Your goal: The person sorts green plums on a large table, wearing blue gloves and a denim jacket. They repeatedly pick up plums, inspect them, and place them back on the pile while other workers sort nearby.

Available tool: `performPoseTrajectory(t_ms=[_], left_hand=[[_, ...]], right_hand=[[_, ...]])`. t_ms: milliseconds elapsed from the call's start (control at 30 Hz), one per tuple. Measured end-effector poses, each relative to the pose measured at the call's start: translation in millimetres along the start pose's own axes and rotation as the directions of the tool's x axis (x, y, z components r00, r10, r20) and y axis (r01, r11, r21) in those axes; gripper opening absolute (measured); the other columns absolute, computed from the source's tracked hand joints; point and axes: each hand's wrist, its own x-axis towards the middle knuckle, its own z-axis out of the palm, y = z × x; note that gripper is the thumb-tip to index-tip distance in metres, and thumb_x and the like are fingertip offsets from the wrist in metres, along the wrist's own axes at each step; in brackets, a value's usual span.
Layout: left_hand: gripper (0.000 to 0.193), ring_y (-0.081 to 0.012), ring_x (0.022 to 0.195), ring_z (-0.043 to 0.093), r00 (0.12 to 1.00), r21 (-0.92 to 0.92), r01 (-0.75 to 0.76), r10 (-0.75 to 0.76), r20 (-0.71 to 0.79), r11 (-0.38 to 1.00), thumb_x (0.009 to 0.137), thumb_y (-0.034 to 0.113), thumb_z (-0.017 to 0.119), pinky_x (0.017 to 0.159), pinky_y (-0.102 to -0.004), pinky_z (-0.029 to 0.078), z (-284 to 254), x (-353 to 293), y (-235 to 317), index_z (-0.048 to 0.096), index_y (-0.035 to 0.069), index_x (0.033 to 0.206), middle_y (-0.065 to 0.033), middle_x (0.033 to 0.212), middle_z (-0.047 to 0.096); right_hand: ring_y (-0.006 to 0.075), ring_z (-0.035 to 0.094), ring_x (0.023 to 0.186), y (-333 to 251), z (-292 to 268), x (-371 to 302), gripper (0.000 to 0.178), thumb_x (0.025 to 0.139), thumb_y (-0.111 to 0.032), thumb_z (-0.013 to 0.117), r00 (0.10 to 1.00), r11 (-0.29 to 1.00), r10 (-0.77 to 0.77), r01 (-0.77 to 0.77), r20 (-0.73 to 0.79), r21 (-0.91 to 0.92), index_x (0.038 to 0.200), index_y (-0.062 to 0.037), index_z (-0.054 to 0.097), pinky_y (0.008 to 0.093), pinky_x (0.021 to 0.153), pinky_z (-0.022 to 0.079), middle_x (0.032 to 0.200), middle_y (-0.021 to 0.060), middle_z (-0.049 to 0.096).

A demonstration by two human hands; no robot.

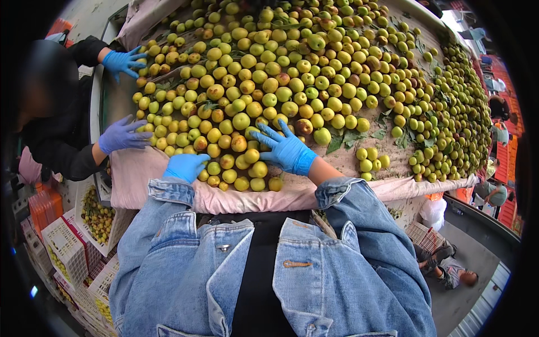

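Small round yellow-green fruits (pixel 241 121), some with reddish-brown patches, lie heaped over a wide cloth-covered table; I cannot make out their exact kind. Both my hands wear blue gloves. At the near edge of the heap, my left hand (pixel 186 167) lies against the fruits, fingers stretched toward the right, holding nothing that I can see. My right hand (pixel 288 150) rests farther right with its fingers spread over the fruits, pointing to the upper left. Between my two hands sits a cluster of yellow fruits (pixel 241 163).
On the left, a co-worker's blue-gloved hand (pixel 122 62) and purple-gloved hand (pixel 123 135) touch the heap. Pink cloth (pixel 269 201) covers the near edge. Loose leaves (pixel 342 140) lie right of my right hand. White crates (pixel 64 247) of fruit stand lower left; a person (pixel 449 269) is lower right.
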Motion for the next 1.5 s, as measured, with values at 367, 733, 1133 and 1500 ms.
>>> performPoseTrajectory(t_ms=[367, 733, 1133, 1500], left_hand=[[0.050, -0.0273, 0.066, 0.062, 0.980, -0.143, -0.192, 0.181, -0.087, 0.971, 0.084, 0.038, 0.060, 0.057, -0.0380, 0.049, -34.7, 41.9, 88.0, 0.047, 0.030, 0.131, -0.0092, 0.071, 0.061], [0.015, -0.0273, 0.070, 0.066, 0.940, 0.181, -0.318, 0.334, -0.065, 0.931, 0.082, 0.017, 0.055, 0.058, -0.0379, 0.052, -24.7, 123.8, 144.7, 0.053, 0.007, 0.093, -0.0096, 0.072, 0.063], [0.038, -0.0163, 0.064, 0.055, 0.869, -0.513, -0.194, -0.389, 0.306, -0.836, 0.083, 0.020, 0.056, 0.043, -0.0210, 0.041, -18.0, -132.9, 3.1, 0.052, 0.009, 0.120, -0.0097, 0.096, 0.060], [0.071, -0.0305, 0.137, 0.019, -0.226, -0.820, -0.551, -0.919, 0.323, -0.153, 0.085, 0.057, 0.047, 0.103, -0.0598, 0.021, 35.2, -303.4, -184.5, 0.021, 0.028, 0.145, -0.0047, 0.151, 0.015]], right_hand=[[0.0468, 0.003, 0.137, 110.4, -1.1, -65.6, 0.078, 0.082, -0.063, 0.043, 0.378, 0.376, 0.879, -0.924, -0.291, -0.067, 0.146, -0.0247, 0.021, 0.0675, 0.102, 0.011, 0.150, 0.0258, 0.006], [0.0371, 0.015, 0.138, 42.5, -7.8, -55.3, 0.064, 0.085, -0.047, 0.049, 0.732, 0.734, 0.669, -0.678, -0.128, -0.036, 0.143, -0.0251, 0.030, 0.0588, 0.108, 0.011, 0.150, 0.0181, 0.014], [0.0367, 0.023, 0.136, 58.7, 3.7, -104.9, 0.046, 0.084, -0.007, 0.055, 0.641, 0.756, 0.654, -0.580, -0.403, 0.304, 0.130, -0.0132, 0.050, 0.0442, 0.111, 0.020, 0.145, 0.0193, 0.029], [0.0408, 0.015, 0.137, 131.6, 17.9, -109.7, 0.070, 0.084, -0.029, 0.060, 0.594, 0.704, 0.673, -0.697, -0.442, 0.134, 0.145, -0.0212, 0.026, 0.0494, 0.109, 0.021, 0.150, 0.0207, 0.013]])
